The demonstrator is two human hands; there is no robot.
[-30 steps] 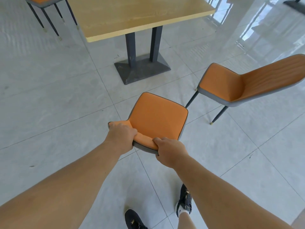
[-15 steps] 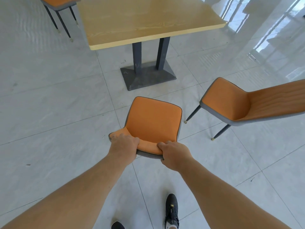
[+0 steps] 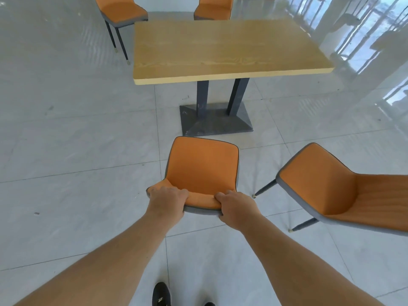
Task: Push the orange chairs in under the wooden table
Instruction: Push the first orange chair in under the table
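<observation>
An orange chair (image 3: 202, 165) stands right in front of me, its seat facing the wooden table (image 3: 220, 47). My left hand (image 3: 167, 200) grips the left end of its backrest top and my right hand (image 3: 237, 207) grips the right end. The seat's front edge sits just short of the table's dark base (image 3: 215, 120). A second orange chair (image 3: 344, 188) stands to the right, turned sideways. Two more orange chairs (image 3: 123, 11) (image 3: 213, 7) stand beyond the table's far side.
The floor (image 3: 72, 151) is glossy grey tile, open on the left. My black shoes (image 3: 161, 294) show at the bottom edge. Bright window reflections lie on the floor at the upper right.
The chair in my hands has turned to face the table squarely and moved closer to its base. My view has lifted, bringing the whole tabletop and the far chairs into sight.
</observation>
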